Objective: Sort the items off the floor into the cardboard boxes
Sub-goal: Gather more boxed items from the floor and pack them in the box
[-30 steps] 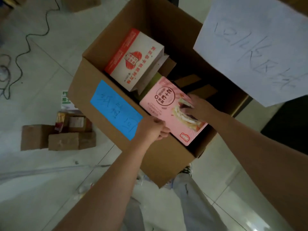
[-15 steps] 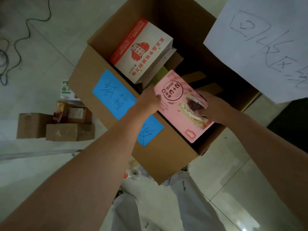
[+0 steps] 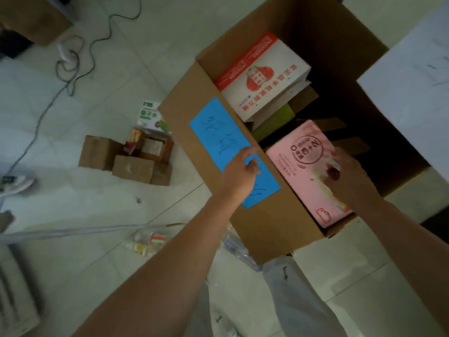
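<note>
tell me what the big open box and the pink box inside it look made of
The big open box looks like matte brown cardboard, judging by its raw folded flaps. The pink box is probably thin paperboard, smooth, colour-printed with a picture and text.

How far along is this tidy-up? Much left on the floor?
Done: a red-and-white box lies in the cardboard box. In hand: the right hand holds a pink box inside it; the left hand hovers at its front wall. Left: small brown boxes, a green carton and some packets on the floor.
</note>
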Available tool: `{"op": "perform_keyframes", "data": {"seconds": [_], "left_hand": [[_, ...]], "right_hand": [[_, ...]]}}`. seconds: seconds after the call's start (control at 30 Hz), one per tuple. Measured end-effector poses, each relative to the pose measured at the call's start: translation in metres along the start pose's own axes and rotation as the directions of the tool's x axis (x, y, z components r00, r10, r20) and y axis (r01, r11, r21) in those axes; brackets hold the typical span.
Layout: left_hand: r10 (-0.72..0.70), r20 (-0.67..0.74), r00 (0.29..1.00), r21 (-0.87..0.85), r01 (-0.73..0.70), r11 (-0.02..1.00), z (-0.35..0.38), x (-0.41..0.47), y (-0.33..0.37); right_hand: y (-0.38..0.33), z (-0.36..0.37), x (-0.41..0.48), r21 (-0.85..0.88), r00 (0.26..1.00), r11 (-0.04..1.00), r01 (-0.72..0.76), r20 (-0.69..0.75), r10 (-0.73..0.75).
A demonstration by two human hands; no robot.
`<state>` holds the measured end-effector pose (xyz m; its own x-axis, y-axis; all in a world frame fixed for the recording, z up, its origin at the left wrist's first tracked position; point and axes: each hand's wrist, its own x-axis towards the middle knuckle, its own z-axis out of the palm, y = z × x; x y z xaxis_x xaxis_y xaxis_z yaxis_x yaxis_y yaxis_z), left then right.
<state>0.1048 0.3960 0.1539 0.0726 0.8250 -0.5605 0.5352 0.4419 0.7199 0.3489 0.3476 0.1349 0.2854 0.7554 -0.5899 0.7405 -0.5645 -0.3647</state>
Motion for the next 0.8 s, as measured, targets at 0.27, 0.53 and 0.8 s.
{"op": "perform_keyframes", "data": {"seconds": [0.27, 0.53, 0.8], "left_hand": [[0.117, -0.142, 0.983, 0.067, -0.109, 0.992, -0.063, -0.058, -0.058], [-0.163, -0.263, 0.951, -0.156, 0.125, 0.98, -0.174, -0.056, -0.165], [-0.358, -0.194, 0.913, -0.351, 0.277, 0.895, -0.271, -0.049, -0.282]], "right_hand": [[-0.13, 0.045, -0.054, 0.208, 0.904, 0.916, 0.344, -0.337, -0.263], [-0.275, 0.18, -0.092, 0.12, 0.898, 0.89, 0.439, -0.077, -0.433], [-0.372, 0.317, -0.068, -0.08, 0.903, 0.922, 0.38, 0.246, -0.351]]}}
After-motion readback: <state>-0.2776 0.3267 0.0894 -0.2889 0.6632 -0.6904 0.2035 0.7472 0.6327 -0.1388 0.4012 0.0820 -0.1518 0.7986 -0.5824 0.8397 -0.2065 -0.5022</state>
